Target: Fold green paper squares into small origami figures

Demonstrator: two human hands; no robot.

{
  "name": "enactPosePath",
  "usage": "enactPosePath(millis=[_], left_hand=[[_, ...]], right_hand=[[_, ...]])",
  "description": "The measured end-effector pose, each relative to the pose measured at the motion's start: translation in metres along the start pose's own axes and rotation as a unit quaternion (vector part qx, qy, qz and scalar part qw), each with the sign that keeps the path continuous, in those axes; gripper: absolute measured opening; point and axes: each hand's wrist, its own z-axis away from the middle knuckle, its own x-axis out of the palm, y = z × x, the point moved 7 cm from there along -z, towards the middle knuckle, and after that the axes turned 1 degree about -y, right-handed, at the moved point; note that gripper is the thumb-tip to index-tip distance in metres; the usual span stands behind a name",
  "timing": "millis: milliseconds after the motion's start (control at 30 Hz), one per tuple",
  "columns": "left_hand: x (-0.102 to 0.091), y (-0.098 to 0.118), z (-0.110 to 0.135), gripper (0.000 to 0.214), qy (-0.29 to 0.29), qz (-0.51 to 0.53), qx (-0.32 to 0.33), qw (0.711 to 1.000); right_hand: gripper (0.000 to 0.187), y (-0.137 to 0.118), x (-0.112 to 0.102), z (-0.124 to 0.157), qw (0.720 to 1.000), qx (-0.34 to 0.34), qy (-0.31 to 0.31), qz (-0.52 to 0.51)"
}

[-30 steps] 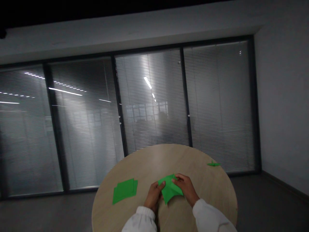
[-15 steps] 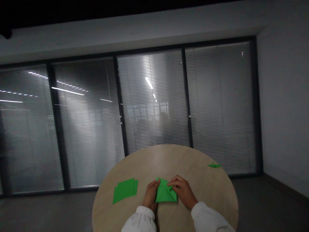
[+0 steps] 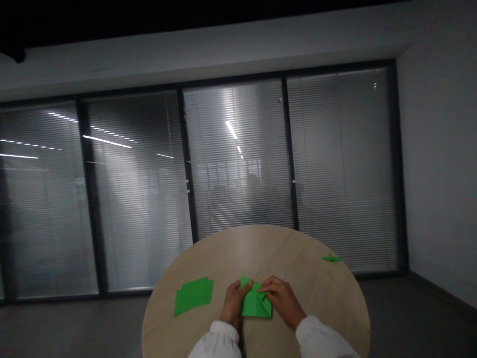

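Two hands meet over one folded green sheet (image 3: 255,304) lying flat on the near part of the round table (image 3: 298,248), at about six o'clock on its top. That paper is bright green, thin and matte, creased into a roughly triangular shape with a pointed tip toward twelve o'clock and a straight bottom edge nearest the person. On the nine o'clock side of it, the left hand (image 3: 233,301) lies palm down, fingers curled, thumb and fingertips pinching the paper's upper left edge near the tip. From three o'clock comes the right hand (image 3: 282,298), also palm down, knuckles raised, its fingertips pressed onto the upper right flap beside the tip, so both hands grip or press the same sheet, nearly touching each other at the top. Both wrists come out of white, soft, gathered cuffs (image 3: 219,332) at the bottom edge of the view. Out at nine o'clock from the folded piece, well apart, sits a small stack of flat green square sheets (image 3: 194,295), slightly fanned. Far off at about two o'clock, near the table's rim, rests a tiny folded green figure (image 3: 331,257), too small to make out. Pale wood grain, smooth and dull, covers the tabletop. Beyond stand glass panels with closed horizontal blinds (image 3: 238,164) in dark frames.
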Motion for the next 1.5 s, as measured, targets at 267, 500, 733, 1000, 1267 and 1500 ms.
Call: enactPosePath(millis=[267,500,733,1000,1267,1500], left_hand=[[0.004,0.021,0.007,0.037,0.017,-0.035,0.071,0.997],[0.014,0.023,0.006,0.039,-0.019,-0.058,0.101,0.993],[0.013,0.018,0.004,0.043,-0.025,-0.068,0.094,0.993],[0.012,0.015,0.005,0.043,-0.008,-0.077,0.073,0.994],[0.011,0.007,0.001,0.044,-0.023,-0.057,0.051,0.997],[0.01,0.005,0.0,0.045,-0.025,-0.059,0.041,0.997]], right_hand=[[0.038,0.01,0.005,0.0,0.98,0.097,-0.034,-0.169],[0.045,0.043,0.017,-0.001,0.976,0.147,-0.05,-0.151],[0.042,0.056,0.018,0.001,0.973,0.172,-0.052,-0.143],[0.038,0.052,0.016,0.003,0.975,0.173,-0.046,-0.129],[0.037,0.059,0.016,0.002,0.975,0.18,-0.049,-0.118],[0.034,0.056,0.016,0.004,0.969,0.202,-0.044,-0.132]])
